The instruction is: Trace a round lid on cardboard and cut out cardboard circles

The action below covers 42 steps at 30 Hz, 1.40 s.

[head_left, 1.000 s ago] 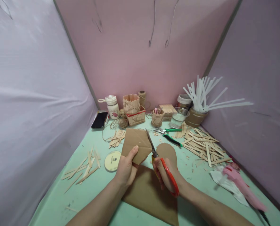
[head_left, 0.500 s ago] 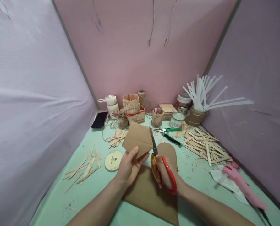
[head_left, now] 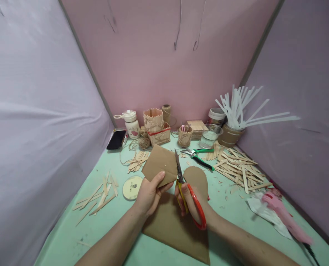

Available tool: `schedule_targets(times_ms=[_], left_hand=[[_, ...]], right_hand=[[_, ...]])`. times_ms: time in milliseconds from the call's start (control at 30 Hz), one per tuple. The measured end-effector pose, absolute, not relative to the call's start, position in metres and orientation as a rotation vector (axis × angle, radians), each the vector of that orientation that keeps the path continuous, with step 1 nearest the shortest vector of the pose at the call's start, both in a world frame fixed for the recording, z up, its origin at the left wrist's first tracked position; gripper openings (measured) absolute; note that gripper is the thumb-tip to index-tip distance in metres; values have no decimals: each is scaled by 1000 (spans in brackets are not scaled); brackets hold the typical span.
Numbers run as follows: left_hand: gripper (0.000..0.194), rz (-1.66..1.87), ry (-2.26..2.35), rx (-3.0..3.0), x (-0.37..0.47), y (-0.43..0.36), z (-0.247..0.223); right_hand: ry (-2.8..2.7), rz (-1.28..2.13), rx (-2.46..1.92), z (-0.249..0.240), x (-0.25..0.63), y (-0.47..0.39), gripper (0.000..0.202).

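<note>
My left hand (head_left: 152, 192) pinches a small piece of brown cardboard (head_left: 160, 162) by its lower edge, thumb on top, holding it above the table. My right hand (head_left: 190, 201) is wrapped round the red and yellow handles of a pair of scissors (head_left: 199, 210). The dark blades point up and away, right beside the cardboard's right edge; I cannot tell whether they touch it. Beneath both hands lies a larger cardboard sheet (head_left: 178, 236). A cardboard piece with a rounded end (head_left: 196, 179) lies behind my right hand, which partly hides it.
A round lid (head_left: 132, 187) and loose wooden sticks (head_left: 98, 197) lie left. Pruning shears (head_left: 199, 157), a stick pile (head_left: 239, 168) and a pink glue gun (head_left: 286, 218) are right. Along the back stand a bottle (head_left: 131, 125), wooden holders (head_left: 160, 135) and a water bowl (head_left: 210, 136).
The small cardboard has shifted slightly left, and its right edge now stands nearer upright beside the blades. The scissors have moved a little left and their blades look closer together.
</note>
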State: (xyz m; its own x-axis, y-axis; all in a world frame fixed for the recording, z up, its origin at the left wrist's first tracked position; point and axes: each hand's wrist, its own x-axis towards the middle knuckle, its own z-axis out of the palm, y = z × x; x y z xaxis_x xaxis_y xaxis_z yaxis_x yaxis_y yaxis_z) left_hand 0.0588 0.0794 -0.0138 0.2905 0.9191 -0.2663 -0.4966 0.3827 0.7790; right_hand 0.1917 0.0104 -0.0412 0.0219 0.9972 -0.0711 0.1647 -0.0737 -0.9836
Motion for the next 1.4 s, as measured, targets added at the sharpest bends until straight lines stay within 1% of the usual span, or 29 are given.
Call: schedule_targets(times_ms=[100, 300, 500, 667, 767, 967, 1133, 1400], left_hand=[[57, 998, 788, 681, 58, 78, -13], [57, 962, 789, 710, 57, 77, -13], [57, 947, 801, 729, 54, 80, -12], [55, 908, 799, 739, 54, 82, -9], [55, 918, 813, 740, 55, 82, -9], [56, 947, 822, 730, 55, 82, -12], [55, 922, 830, 739, 54, 83, -12], [53, 890, 822, 734, 53, 83, -11]], right_hand=[[-1370, 1109, -1386, -48, 197, 12, 66], [-1492, 1049, -1399, -58, 206, 13, 70], [-1532, 1102, -1389, -45, 211, 11, 63], [-1586, 1102, -1432, -42, 211, 11, 66], [-1572, 1117, -1421, -46, 212, 12, 66], [-1457, 1267, -1317, -50, 213, 13, 65], [-1493, 1222, -1321, -49, 214, 12, 62], [-1480, 1156, -1421, -54, 213, 14, 65]])
